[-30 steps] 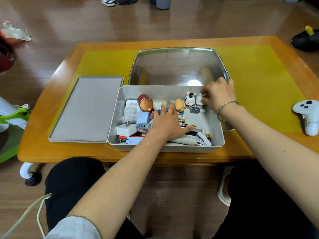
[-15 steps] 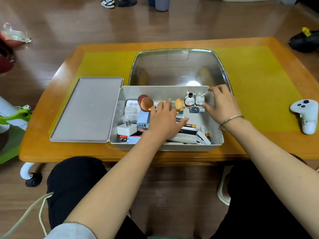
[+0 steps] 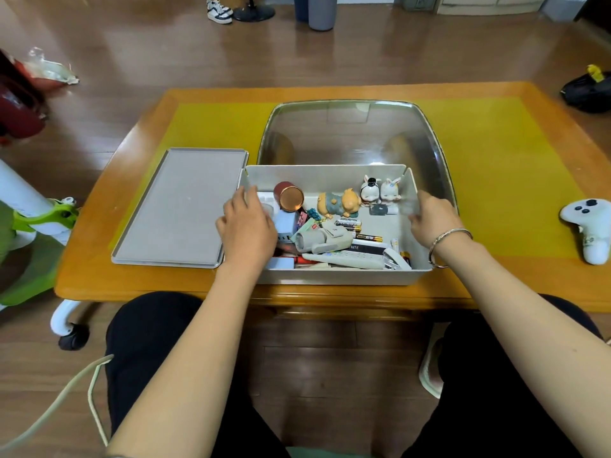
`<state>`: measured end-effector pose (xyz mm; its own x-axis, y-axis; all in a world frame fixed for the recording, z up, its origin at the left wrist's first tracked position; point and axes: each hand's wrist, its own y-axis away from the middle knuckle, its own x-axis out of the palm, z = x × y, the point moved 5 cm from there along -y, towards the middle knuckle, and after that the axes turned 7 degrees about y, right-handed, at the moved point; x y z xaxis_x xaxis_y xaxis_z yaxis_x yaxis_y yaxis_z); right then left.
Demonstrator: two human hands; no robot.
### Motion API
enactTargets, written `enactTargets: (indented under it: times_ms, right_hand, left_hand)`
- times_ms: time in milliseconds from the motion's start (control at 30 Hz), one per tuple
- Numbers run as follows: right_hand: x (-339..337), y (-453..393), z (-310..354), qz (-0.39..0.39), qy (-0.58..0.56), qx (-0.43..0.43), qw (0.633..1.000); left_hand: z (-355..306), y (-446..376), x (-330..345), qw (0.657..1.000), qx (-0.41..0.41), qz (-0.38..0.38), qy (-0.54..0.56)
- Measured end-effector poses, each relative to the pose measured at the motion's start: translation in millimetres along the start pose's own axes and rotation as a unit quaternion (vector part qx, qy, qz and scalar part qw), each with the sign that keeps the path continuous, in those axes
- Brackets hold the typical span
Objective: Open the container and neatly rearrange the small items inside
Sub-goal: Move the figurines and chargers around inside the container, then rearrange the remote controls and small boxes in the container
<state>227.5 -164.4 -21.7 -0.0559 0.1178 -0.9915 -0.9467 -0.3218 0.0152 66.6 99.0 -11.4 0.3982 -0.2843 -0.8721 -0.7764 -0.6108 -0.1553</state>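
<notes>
Orange-brown wood makes up the low table (image 3: 330,92), topped by a yellow mat (image 3: 496,153). On it sits a metal tray (image 3: 350,133); in front of that is the open grey container (image 3: 330,276), its lid (image 3: 178,206) lying flat just to its left. The left hand (image 3: 248,226) reaches into the container's left end with fingers loosely curled over items there; whether it grips anything I cannot tell. The right hand (image 3: 433,219) hovers at the right wall, fingers relaxed. Inside lie a copper cup (image 3: 291,198), a pig figurine (image 3: 339,203) and two upright rabbit figurines (image 3: 380,190).
</notes>
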Motion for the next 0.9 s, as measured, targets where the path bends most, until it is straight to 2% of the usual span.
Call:
enactTargets:
  times_ms: [133, 267, 433, 500, 567, 633, 733, 900]
  right_hand:
    - [-1.9, -5.7, -3.1, -0.004, 0.006, 0.011, 1.0]
    - [-9.0, -3.5, -5.1, -0.015, 0.023, 0.013, 1.0]
    - [-24.6, 11.5, 23.2, -0.105, 0.008, -0.107, 0.989]
    - [-19.0, 11.1, 33.3, -0.052, 0.001, -0.118, 0.992]
    - [-3.5, 9.5, 37.6, 0.071, 0.05, -0.105, 0.991]
    - [13.1, 10.1, 39.5, 0.175, 0.118, -0.104, 0.972]
    - [24.1, 7.6, 44.0, 0.205, 0.158, -0.111, 0.96]
    - [35.2, 8.4, 51.1, 0.236, 0.052, -0.13, 0.961]
  left_hand:
    - [19.6, 7.4, -2.5, 0.996, -0.061, -0.004, 0.057]
    - [33.8, 16.9, 3.8, 0.993, -0.095, 0.057, 0.044]
    - [37.3, 17.8, 4.1, 0.991, -0.11, 0.076, 0.018]
    - [37.5, 19.7, 4.0, 0.991, -0.111, 0.069, 0.016]
    - [39.0, 22.4, 4.7, 0.992, -0.11, 0.063, 0.015]
    - [40.3, 23.9, 5.3, 0.992, -0.109, 0.057, 0.016]
    - [41.0, 24.4, 6.6, 0.992, -0.113, 0.052, 0.015]
    - [43.5, 28.3, 9.4, 0.991, -0.121, 0.026, 0.053]
